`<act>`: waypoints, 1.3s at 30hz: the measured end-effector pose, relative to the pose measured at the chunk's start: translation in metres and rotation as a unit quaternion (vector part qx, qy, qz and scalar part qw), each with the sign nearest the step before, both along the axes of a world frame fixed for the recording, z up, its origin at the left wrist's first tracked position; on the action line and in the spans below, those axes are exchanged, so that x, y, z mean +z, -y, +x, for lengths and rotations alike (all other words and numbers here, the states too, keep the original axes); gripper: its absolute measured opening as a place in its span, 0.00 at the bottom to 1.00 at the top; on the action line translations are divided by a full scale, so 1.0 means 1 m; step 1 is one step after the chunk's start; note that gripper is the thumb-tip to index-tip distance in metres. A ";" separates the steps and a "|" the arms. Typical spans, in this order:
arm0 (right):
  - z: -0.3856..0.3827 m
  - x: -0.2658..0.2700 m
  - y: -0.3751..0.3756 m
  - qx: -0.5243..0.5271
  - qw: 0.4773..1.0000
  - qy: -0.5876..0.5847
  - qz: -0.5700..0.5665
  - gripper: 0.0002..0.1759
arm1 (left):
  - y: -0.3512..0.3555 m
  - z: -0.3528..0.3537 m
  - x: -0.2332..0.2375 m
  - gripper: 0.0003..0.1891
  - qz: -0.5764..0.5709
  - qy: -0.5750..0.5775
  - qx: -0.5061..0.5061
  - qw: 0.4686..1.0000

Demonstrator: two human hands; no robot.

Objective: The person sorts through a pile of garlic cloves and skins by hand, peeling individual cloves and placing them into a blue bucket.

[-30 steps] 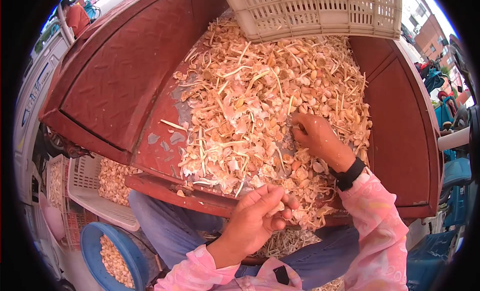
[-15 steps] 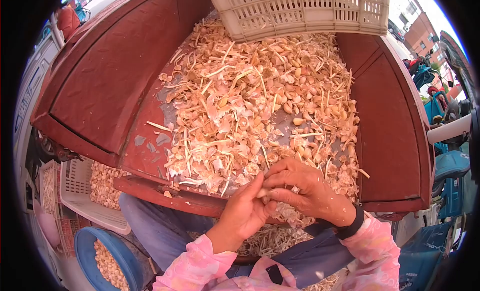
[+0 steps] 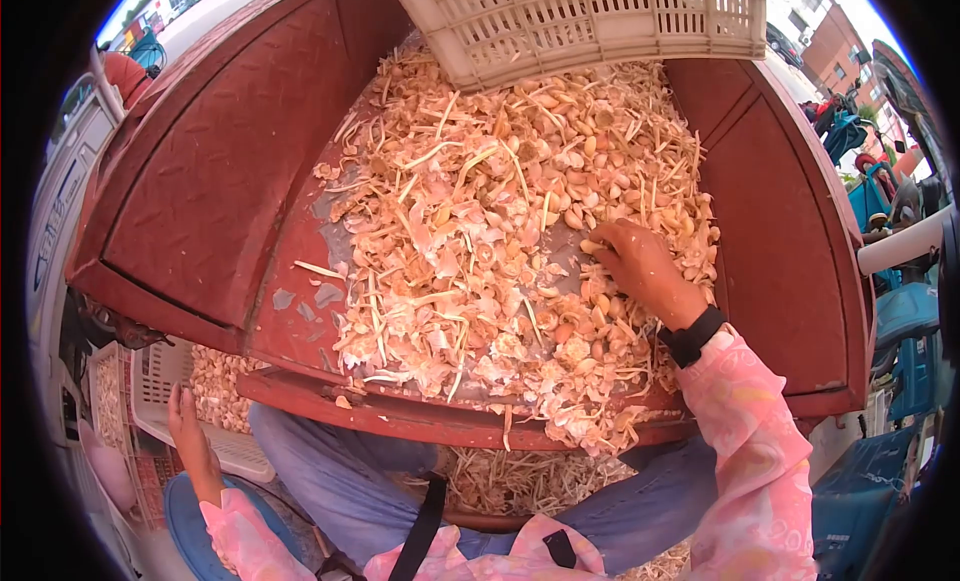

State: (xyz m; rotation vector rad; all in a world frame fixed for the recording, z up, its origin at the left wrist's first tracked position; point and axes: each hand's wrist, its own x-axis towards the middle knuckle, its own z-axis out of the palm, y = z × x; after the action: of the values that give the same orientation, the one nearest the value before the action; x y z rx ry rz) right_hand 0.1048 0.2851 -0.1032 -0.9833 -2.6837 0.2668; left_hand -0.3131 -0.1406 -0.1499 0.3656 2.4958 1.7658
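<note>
My right hand reaches into the heap of garlic cloves and peelings on the red cart bed. Its thumb and fingers close on a pale garlic clove at a thin patch in the heap. Off to the lower left, my left hand is held up with its fingers stretched out and nothing visible in it. It is beside the white crate of garlic cloves and above the blue bucket. My left forearm and sleeve cover most of the bucket's mouth.
A cream plastic crate stands tilted at the back of the heap. Red metal side walls flank the bed. Dry stalks and husks lie below the front edge, between my legs. Scooters stand at the right.
My hands, together at the bed's front edge before, have separated. The left swung down left to the crate and bucket, its fingers opening; the right moved forward onto a clove in the heap.
</note>
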 end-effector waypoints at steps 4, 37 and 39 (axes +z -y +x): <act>-0.004 0.021 0.029 0.040 0.996 -0.073 -0.022 0.06 | -0.065 0.106 0.049 0.19 0.109 0.021 -0.121 0.986; -0.009 0.018 0.021 0.018 0.995 0.084 -0.048 0.10 | -0.197 0.278 0.051 0.14 0.279 0.472 -0.457 0.701; -0.010 0.026 0.033 -0.053 0.969 -0.078 -0.229 0.09 | -0.197 0.279 0.049 0.14 0.295 0.475 -0.437 0.704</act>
State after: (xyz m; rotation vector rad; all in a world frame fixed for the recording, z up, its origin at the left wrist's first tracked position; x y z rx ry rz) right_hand 0.0946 0.2519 -0.0774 -1.1682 -2.4627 0.9321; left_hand -0.0336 0.0560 -0.1005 0.4014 0.7686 1.5753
